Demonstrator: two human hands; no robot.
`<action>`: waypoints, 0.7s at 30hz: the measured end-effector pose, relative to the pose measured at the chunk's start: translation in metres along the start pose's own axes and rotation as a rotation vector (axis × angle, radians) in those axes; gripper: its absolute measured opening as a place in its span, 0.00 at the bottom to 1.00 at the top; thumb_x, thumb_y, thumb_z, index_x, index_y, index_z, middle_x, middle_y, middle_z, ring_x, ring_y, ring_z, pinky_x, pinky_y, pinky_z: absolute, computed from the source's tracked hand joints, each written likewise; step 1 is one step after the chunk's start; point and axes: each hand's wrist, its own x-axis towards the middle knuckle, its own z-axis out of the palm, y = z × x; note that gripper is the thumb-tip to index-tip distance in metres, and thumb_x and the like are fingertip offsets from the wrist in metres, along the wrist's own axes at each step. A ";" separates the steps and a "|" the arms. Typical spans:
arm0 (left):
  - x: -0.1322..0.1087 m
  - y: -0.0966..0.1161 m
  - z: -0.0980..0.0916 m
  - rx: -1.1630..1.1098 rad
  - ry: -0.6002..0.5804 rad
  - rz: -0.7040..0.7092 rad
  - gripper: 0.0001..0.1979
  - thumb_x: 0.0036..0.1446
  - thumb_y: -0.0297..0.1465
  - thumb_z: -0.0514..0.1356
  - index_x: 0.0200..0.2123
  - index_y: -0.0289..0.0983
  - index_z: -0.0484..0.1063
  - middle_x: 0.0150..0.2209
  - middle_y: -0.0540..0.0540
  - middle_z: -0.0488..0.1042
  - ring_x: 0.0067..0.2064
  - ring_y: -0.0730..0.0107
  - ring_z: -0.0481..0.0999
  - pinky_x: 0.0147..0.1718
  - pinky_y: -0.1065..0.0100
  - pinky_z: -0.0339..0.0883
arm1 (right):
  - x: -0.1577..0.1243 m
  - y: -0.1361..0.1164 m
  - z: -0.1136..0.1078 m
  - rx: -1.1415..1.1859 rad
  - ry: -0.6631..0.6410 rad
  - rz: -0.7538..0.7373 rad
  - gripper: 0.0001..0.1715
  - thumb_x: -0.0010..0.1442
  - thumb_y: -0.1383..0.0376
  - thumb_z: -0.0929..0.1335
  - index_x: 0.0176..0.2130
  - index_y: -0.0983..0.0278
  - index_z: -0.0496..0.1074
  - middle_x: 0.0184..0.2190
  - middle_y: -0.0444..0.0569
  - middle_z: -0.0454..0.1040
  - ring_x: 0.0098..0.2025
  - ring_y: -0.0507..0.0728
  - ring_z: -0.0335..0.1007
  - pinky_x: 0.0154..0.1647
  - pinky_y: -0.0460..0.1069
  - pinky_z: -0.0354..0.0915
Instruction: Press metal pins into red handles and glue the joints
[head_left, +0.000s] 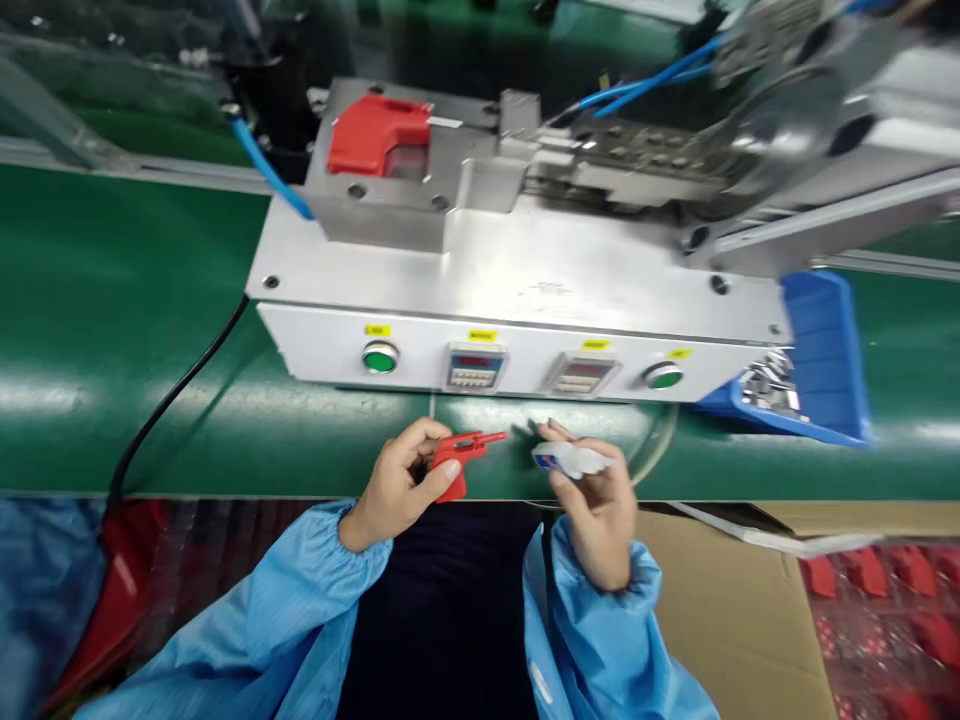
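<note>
Between the thumb and fingers of my left hand is a red gun-shaped plastic part, its thin tip pointing right. My right hand pinches a small whitish piece with a blue and red end; its exact kind is unclear. A short gap separates the two pieces, just above the front edge of the green bench. Behind them stands a machine with a white control panel. Another red part lies in the metal fixture on top of it, at the left.
A blue bin with small metal pieces stands right of the machine. A black cable runs down the left side. Cardboard and clear trays of red parts lie below the bench edge at right.
</note>
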 end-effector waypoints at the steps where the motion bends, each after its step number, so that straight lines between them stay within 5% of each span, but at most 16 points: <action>1: -0.003 0.000 0.000 0.008 0.014 -0.025 0.16 0.67 0.45 0.67 0.39 0.38 0.73 0.24 0.53 0.75 0.22 0.74 0.69 0.23 0.74 0.64 | -0.002 0.002 -0.001 -0.087 -0.014 -0.017 0.12 0.69 0.61 0.73 0.50 0.58 0.70 0.55 0.57 0.83 0.69 0.66 0.73 0.71 0.67 0.67; 7: -0.016 -0.027 -0.015 0.074 0.022 -0.242 0.23 0.60 0.51 0.72 0.41 0.38 0.75 0.26 0.50 0.78 0.25 0.68 0.75 0.25 0.71 0.71 | -0.013 0.001 -0.013 -0.414 -0.040 -0.159 0.19 0.67 0.65 0.71 0.57 0.58 0.72 0.59 0.57 0.80 0.69 0.65 0.71 0.71 0.63 0.69; 10: -0.013 -0.035 -0.019 0.052 -0.019 -0.315 0.27 0.56 0.55 0.73 0.41 0.38 0.75 0.23 0.51 0.75 0.22 0.68 0.71 0.22 0.71 0.67 | -0.014 -0.020 -0.043 -0.476 -0.032 -0.261 0.27 0.68 0.63 0.73 0.64 0.58 0.72 0.61 0.57 0.79 0.65 0.64 0.76 0.67 0.60 0.74; 12: -0.013 -0.030 -0.014 0.030 -0.022 -0.334 0.28 0.56 0.56 0.73 0.41 0.38 0.75 0.23 0.52 0.73 0.22 0.69 0.69 0.22 0.71 0.66 | -0.001 -0.038 -0.079 -0.531 0.032 -0.334 0.19 0.71 0.62 0.72 0.60 0.58 0.76 0.55 0.55 0.82 0.58 0.62 0.80 0.61 0.58 0.77; 15: -0.015 -0.016 0.001 0.040 0.024 -0.298 0.27 0.58 0.57 0.71 0.41 0.39 0.75 0.24 0.53 0.73 0.24 0.70 0.67 0.24 0.72 0.64 | 0.049 -0.061 -0.145 -0.695 0.161 -0.330 0.10 0.70 0.61 0.71 0.47 0.60 0.82 0.43 0.52 0.84 0.46 0.61 0.82 0.52 0.59 0.79; 17: -0.017 -0.008 0.010 0.049 0.050 -0.259 0.27 0.59 0.57 0.70 0.41 0.39 0.75 0.24 0.53 0.73 0.25 0.70 0.67 0.26 0.72 0.63 | 0.095 -0.068 -0.183 -0.850 0.254 -0.113 0.07 0.66 0.62 0.72 0.41 0.61 0.82 0.40 0.50 0.84 0.45 0.61 0.81 0.52 0.58 0.78; 21: -0.016 -0.003 0.016 0.019 0.068 -0.217 0.28 0.59 0.58 0.70 0.41 0.39 0.73 0.25 0.53 0.73 0.26 0.70 0.68 0.27 0.71 0.64 | 0.172 -0.061 -0.220 -0.896 0.285 0.084 0.12 0.63 0.62 0.76 0.30 0.63 0.77 0.29 0.49 0.78 0.40 0.62 0.79 0.54 0.60 0.76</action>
